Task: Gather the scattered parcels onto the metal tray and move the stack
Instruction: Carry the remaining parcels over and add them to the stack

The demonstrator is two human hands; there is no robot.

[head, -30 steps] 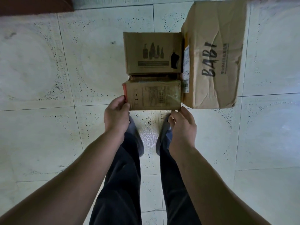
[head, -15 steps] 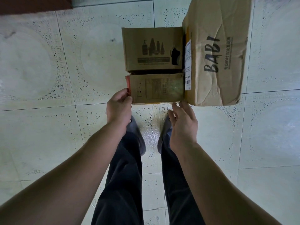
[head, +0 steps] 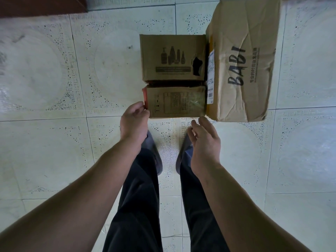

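Head camera showed me the labelled carton (head: 176,104) lying low over the tiled floor (head: 54,88). The bottle-print carton (head: 172,57) was butted against its far side and the big BABI carton (head: 241,70) was tight along its right side. My left hand (head: 133,122) was at that carton's near-left corner, fingers curled and pinching the red-edged end. My right hand (head: 204,140) hung at its near-right corner with fingers loose and spread, holding nothing. I could not tell whether its tips touched the cardboard.

I judged the gathering to be done, or nearly so, with the three parcels packed together, and the step in hand to be taking hold for the move. The next move seemed to call for the right hand to close on its corner to match the left. Then the group would need a level pull or lift, so the two neighbours did not slide off.

I saw no metal tray anywhere; it might have sat beneath the labelled carton, hidden by the cardboard. The label print was too fine to read, the BABI carton ran out of frame at the far edge, and my slippers (head: 152,151) were half covered by my wrists
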